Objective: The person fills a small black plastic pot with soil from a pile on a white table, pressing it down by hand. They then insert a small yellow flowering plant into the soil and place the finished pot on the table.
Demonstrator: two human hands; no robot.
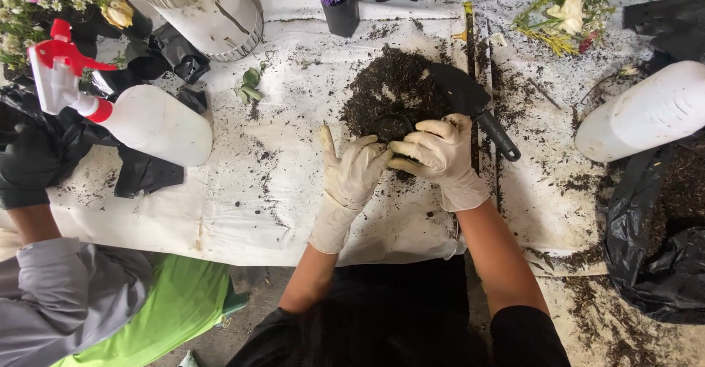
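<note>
Both gloved hands meet at the middle of the white-covered surface (294,213), closed around a small black pot (391,126) that sits at the near edge of a heap of dark soil (393,81). The left hand (356,172) cups the pot from its 8 o'clock side, fingers curled against the rim and thumb raised free. The right hand (437,150) grips it from 4 o'clock, fingers bent over the rim. Only an arc of the pot's rim shows between the gloves.

A black trowel (470,106) lies at 2 o'clock from the pot, its blade on the soil and its handle just beside the right hand. A white spray bottle with a red trigger (125,110) lies on its side well off at 9 o'clock. Another person's grey sleeve (66,293) shows at 8 o'clock.
</note>
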